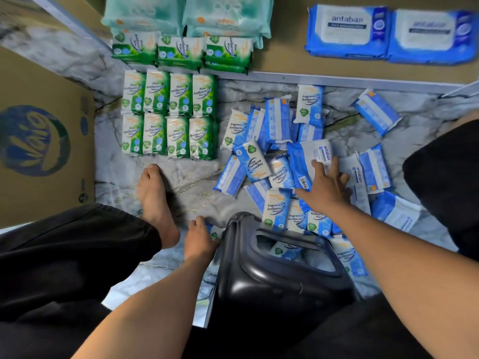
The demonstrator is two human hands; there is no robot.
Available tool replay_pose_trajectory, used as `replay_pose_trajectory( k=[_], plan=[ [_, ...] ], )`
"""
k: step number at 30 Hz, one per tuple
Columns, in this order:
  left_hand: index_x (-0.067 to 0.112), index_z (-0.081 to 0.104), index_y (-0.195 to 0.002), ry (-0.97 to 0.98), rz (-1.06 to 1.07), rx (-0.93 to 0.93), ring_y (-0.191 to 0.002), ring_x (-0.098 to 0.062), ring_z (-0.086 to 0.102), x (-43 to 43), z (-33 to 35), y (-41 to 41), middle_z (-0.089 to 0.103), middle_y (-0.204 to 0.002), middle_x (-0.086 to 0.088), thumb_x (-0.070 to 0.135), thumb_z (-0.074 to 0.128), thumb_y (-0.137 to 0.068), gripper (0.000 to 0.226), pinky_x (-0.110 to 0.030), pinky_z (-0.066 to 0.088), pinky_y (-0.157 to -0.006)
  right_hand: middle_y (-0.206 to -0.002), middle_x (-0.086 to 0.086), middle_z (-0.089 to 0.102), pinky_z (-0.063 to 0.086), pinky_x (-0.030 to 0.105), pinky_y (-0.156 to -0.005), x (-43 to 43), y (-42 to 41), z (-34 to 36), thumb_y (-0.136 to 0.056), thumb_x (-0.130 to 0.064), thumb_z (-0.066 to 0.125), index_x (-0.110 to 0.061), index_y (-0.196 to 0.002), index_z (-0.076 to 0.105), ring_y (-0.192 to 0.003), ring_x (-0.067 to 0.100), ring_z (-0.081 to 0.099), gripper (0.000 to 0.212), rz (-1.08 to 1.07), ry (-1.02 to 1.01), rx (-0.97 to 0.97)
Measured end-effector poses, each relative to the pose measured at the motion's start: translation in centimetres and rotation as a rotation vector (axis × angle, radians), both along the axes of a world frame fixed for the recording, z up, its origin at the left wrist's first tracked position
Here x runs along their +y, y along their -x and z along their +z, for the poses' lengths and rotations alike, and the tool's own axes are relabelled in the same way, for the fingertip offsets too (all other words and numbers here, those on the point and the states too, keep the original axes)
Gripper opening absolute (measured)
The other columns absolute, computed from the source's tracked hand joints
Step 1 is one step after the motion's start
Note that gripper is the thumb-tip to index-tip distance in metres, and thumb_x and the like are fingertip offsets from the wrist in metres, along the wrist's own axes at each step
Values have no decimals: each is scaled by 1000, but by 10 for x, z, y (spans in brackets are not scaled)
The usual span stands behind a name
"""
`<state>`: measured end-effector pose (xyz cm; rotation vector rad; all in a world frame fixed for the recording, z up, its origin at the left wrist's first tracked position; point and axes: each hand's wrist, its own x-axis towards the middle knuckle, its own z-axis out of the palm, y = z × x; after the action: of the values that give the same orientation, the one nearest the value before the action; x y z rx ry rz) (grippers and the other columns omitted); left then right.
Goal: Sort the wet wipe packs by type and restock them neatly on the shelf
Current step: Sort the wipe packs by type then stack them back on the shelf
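A loose heap of small blue Fragrance Free wipes packs (259, 141) lies on the marble floor (191, 182). Among them is a larger blue antabax pack (303, 161); my right hand (326, 187) grips it, thumb on its white label and fingers at its right edge. My left hand (199, 237) is low beside the rim of a tipped dark basket (280, 275), its fingers curled over a small blue pack (214, 234) that mostly hides under it. Green Pine wipes packs (168, 115) stand in two tidy rows on the floor. More pine packs (181, 51) and two antabax packs (347, 32) sit on the shelf.
Large mint-green packs (186, 16) are stacked at the shelf's back left. The shelf's metal front edge (337, 80) runs across. A cardboard box (39, 141) stands at the left. My bare foot (155, 198) and dark-clothed knee (445, 177) flank the heap. Several packs remain inside the basket.
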<state>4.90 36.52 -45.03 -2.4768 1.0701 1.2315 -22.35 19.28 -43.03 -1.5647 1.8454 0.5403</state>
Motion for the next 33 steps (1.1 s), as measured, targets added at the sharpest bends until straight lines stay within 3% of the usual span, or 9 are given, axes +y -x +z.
replay_pose_trajectory(
  k=[2, 5, 10, 15, 18, 21, 24, 27, 33],
  plan=[
    [7, 48, -122, 15, 26, -17, -110, -32, 56, -6, 6, -2, 51, -123, -13, 30, 85, -74, 64, -36, 42, -87, -162, 10, -13, 39, 55, -96, 2, -4, 2, -80, -62, 71, -34, -145, 18, -134, 43, 23, 89, 26, -10, 23],
    [6, 49, -126, 8, 40, -81, -111, -34, 58, -23, 23, -6, 53, -124, -15, 33, 83, -73, 68, -37, 44, -89, -161, 14, -8, 42, 51, -91, -1, -10, 6, -81, -46, 77, -29, -140, 27, -131, 44, 27, 79, 18, 20, 43],
    [7, 50, -134, 68, -7, -143, -114, -30, 57, -66, 62, -2, 55, -127, -12, 46, 74, -78, 72, -35, 45, -89, -162, 16, -3, 35, 57, -104, 0, -9, 32, -87, -41, 73, -26, -148, 21, -136, 47, 25, 81, -91, -50, -24],
    [8, 38, -151, 205, -60, -42, -125, -31, 53, -131, 120, 27, 53, -141, -13, 50, 74, -80, 89, -39, 48, -98, -162, 17, -6, 27, 62, -109, -7, 4, 89, -93, -42, 65, -24, -152, 16, -143, 47, 16, 78, -199, 6, -131],
    [10, 29, -155, 312, -100, 27, -99, -26, 62, -171, 168, 58, 61, -132, -13, 57, 70, -84, 95, -36, 53, -77, -160, 16, 0, 32, 62, -108, -10, 13, 127, -92, -44, 65, -25, -152, 18, -140, 47, 21, 79, -221, 109, -171],
    [13, 23, -157, 403, -119, 105, -67, -16, 57, -197, 212, 87, 67, -113, -12, 57, 69, -85, 96, -29, 45, -50, -161, 15, -2, 32, 59, -106, -11, 27, 166, -92, -45, 63, -27, -153, 16, -141, 46, 20, 79, -219, 199, -186],
    [12, 31, -155, 436, -236, 156, -88, -27, 65, -207, 238, 107, 66, -122, -12, 45, 70, -89, 84, -37, 54, -70, -162, 12, -3, 31, 55, -106, -9, 44, 201, -91, -46, 63, -31, -152, 17, -141, 45, 21, 79, -228, 277, -164],
    [11, 37, -152, 476, -409, 146, -120, -31, 58, -210, 252, 125, 56, -141, -13, 41, 69, -91, 75, -37, 50, -94, -160, 12, 0, 35, 50, -103, -1, 62, 224, -87, -45, 65, -33, -150, 21, -136, 43, 27, 77, -282, 347, -129],
    [12, 41, -149, 456, -627, 222, -116, -29, 60, -218, 246, 157, 56, -140, -10, 32, 63, -95, 62, -38, 51, -92, -161, 12, -2, 34, 52, -104, 15, 94, 232, -89, -47, 64, -35, -153, 15, -137, 43, 26, 81, -363, 324, -32]
  ],
)
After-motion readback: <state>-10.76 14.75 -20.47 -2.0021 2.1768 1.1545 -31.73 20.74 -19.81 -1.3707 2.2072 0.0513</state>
